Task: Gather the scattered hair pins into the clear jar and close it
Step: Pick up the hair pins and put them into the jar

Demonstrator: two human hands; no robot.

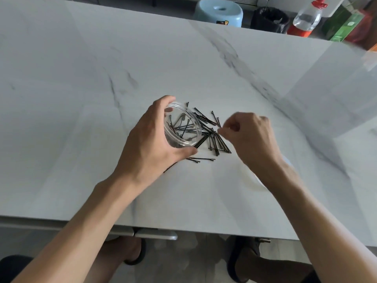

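My left hand [152, 142] grips the clear jar [182, 125], tilted with its open mouth facing right toward the pile; several black hair pins lie inside it. A heap of black hair pins [214, 137] lies on the white marble table [81, 99] just right of the jar, with a few loose ones below it. My right hand [247, 137] hovers at the pile's right edge, thumb and forefinger pinched together; whether a pin sits between them I cannot tell. A whitish round lid [260, 180] lies partly hidden under my right forearm.
Beyond the far table edge stand a light blue stool [219, 11], a black-lined bin [269, 19], a plastic bottle with a red cap [306, 18] and a green box [344, 25]. The near table edge runs just above my feet.
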